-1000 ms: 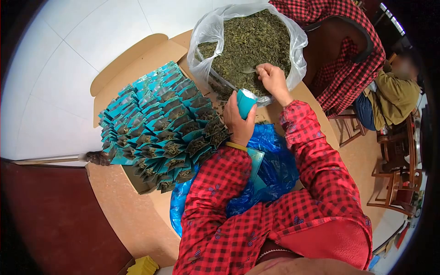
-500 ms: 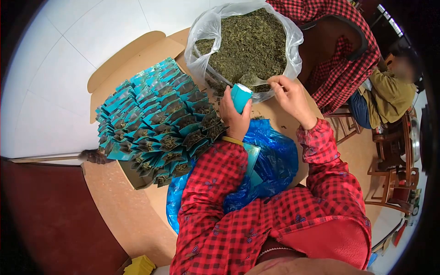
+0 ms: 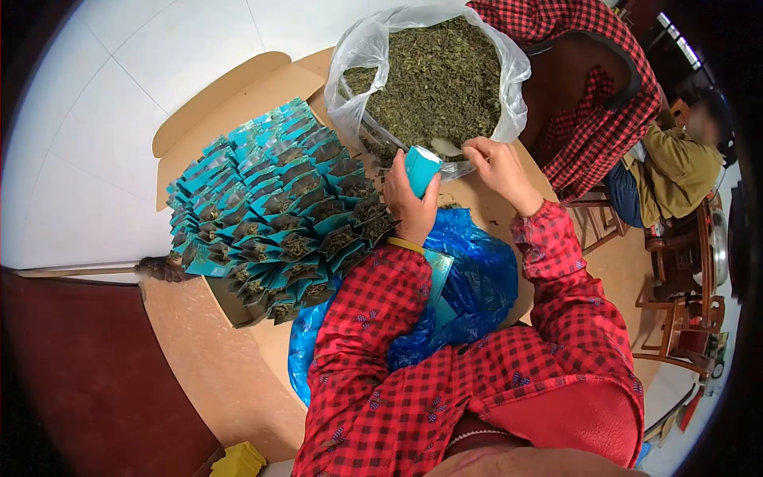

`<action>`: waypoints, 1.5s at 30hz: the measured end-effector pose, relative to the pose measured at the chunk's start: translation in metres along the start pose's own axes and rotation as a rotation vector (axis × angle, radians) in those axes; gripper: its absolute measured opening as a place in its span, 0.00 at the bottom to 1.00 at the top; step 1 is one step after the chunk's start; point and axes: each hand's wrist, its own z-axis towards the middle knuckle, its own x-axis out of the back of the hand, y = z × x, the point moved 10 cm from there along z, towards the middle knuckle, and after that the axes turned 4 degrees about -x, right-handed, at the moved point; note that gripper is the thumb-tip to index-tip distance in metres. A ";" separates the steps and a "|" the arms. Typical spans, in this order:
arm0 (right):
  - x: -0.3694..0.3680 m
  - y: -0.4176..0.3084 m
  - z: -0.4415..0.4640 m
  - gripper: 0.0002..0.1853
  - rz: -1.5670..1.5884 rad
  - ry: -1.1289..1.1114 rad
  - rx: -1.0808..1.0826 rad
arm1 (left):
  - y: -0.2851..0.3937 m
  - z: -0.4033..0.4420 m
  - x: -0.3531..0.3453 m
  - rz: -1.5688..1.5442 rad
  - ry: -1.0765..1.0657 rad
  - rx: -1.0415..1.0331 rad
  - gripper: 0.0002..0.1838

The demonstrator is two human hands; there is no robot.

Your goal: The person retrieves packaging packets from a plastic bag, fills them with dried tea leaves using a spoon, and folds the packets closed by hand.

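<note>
Holding a teal packet (image 3: 422, 172) w/ white top: L hand (image 3: 409, 210), fingers curled round it. R hand (image 3: 502, 172) pinches pale spoon (image 3: 447, 148) beside it, at clear plastic bag (image 3: 513, 89) of dark-green dried leaves (image 3: 447, 71). Done: many leaf-filled teal packets (image 3: 278, 211), left of grip. Remaining: loose leaf; held packet's fill, can't tell.

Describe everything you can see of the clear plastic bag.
The clear plastic bag looks thin, translucent and crumpled, its mouth spread wide with an uneven rim. It holds a broad heap of dark green-brown dried leaves. It stands beside the cardboard box, beyond the blue plastic. The right hand holds a spoon over its near side; whether spoon or hand touches the plastic is unclear.
</note>
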 end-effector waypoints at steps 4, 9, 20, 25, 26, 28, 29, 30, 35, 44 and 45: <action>-0.034 0.039 0.032 0.10 0.080 0.006 -0.109 | 0.003 0.000 0.000 0.012 -0.002 -0.024 0.41; -0.046 0.063 0.066 0.11 0.149 0.220 -0.163 | -0.001 -0.001 -0.001 0.004 -0.023 0.006 0.41; -0.008 0.053 0.030 0.08 0.351 0.241 -0.116 | -0.002 0.001 -0.002 -0.032 -0.049 0.067 0.40; 0.015 0.026 0.004 0.07 0.505 0.128 -0.119 | -0.001 0.000 0.000 -0.019 -0.035 0.048 0.40; 0.025 0.016 -0.001 0.07 0.503 0.131 -0.120 | -0.001 0.000 0.000 -0.020 -0.038 0.046 0.40; 0.036 -0.018 -0.009 0.07 0.277 0.065 -0.056 | 0.001 0.001 0.000 -0.022 -0.040 0.042 0.40; 0.035 -0.028 -0.012 0.07 0.164 0.032 -0.024 | 0.001 0.001 0.000 -0.023 -0.039 0.041 0.40; 0.033 -0.030 -0.014 0.07 0.164 0.032 -0.024 | 0.001 0.001 0.000 -0.023 -0.038 0.041 0.40; 0.035 -0.072 -0.027 0.08 -0.113 0.176 0.405 | -0.001 0.000 -0.001 -0.031 -0.044 0.053 0.40; -0.041 0.036 0.029 0.09 0.084 -0.042 -0.107 | -0.002 0.000 -0.002 0.013 -0.024 0.029 0.42; -0.056 0.045 0.036 0.09 0.134 -0.072 -0.152 | -0.002 -0.001 -0.002 0.008 -0.028 0.034 0.41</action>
